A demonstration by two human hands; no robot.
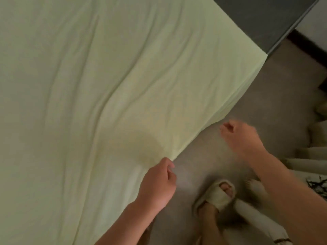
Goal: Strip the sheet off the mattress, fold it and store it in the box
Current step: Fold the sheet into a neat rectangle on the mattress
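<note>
A pale green sheet [106, 76] covers the mattress and fills most of the view, with long wrinkles running toward the near edge. It hangs down the mattress side [235, 96] on the right. My left hand [159, 183] is at the near edge of the sheet, fingers curled; whether it pinches the fabric is unclear. My right hand [242, 137] hovers over the floor beside the mattress side, fingers loosely curled, holding nothing I can see. No box is in view.
Grey floor [274, 96] runs along the right of the bed. My foot in a cream slipper [217, 195] stands close to the bed. A dark grey headboard or panel [261, 16] is at the top right. Pale objects [316, 138] lie at the right edge.
</note>
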